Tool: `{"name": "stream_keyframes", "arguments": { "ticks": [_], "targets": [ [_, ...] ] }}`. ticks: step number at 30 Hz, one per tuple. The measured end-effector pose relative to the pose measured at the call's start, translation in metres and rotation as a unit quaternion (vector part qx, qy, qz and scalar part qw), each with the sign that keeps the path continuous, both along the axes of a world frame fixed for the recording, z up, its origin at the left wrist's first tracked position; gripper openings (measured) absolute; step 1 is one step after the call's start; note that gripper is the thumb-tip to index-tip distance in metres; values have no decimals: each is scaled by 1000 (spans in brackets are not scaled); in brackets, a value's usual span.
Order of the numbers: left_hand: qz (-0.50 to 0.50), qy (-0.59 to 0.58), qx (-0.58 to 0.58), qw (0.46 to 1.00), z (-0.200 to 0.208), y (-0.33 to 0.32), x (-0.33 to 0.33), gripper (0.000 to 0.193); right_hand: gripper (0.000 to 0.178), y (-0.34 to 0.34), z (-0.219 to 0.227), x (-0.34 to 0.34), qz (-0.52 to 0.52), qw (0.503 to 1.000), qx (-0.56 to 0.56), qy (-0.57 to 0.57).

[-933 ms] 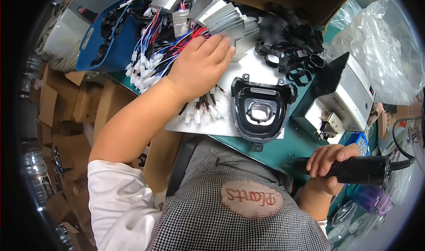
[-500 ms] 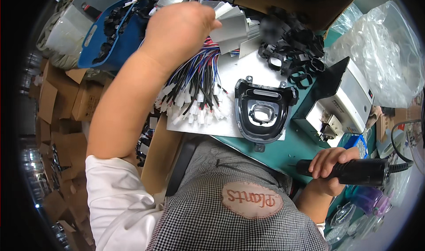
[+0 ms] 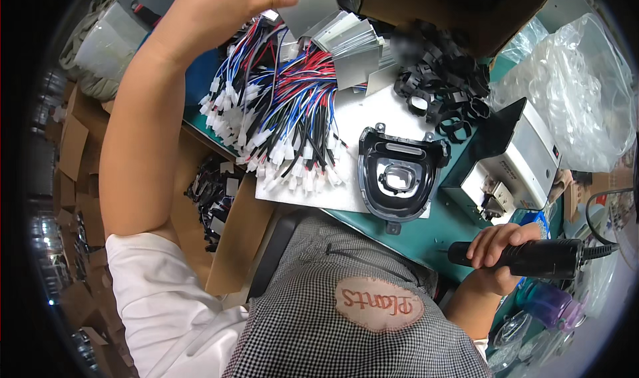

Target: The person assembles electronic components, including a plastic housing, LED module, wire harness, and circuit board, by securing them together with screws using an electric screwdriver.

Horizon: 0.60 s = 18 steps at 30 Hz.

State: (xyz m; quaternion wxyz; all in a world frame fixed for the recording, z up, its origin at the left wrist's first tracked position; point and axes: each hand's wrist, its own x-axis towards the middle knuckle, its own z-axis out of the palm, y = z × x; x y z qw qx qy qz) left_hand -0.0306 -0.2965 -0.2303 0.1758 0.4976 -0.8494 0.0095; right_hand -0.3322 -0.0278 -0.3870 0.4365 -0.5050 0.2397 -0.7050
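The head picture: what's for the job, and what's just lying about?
Probably the job: black tool, in the right hand; silvery plate beside the left hand; wires; black housing.

Probably lying about: plastic bags; purple container; cardboard boxes.

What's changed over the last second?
The left hand moved up and left, off the wire bundle, to the top edge. A silver plate now shows against its thumb, apparently picked up; the grip is partly out of frame. Unchanged: the right hand grips the black corded tool; the black housing stays on the white sheet.
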Motion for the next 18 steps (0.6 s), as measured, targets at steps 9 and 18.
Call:
{"name": "stream_keyframes", "arguments": {
  "ticks": [9,18],
  "targets": [
    [-42,166,208,963,-48,-43,11,14,45,-2,3,4,-11,1000,7,-7],
    [-16,275,289,917,-64,-64,6,21,44,-1,2,4,-19,1000,16,-7]
  ]
}}
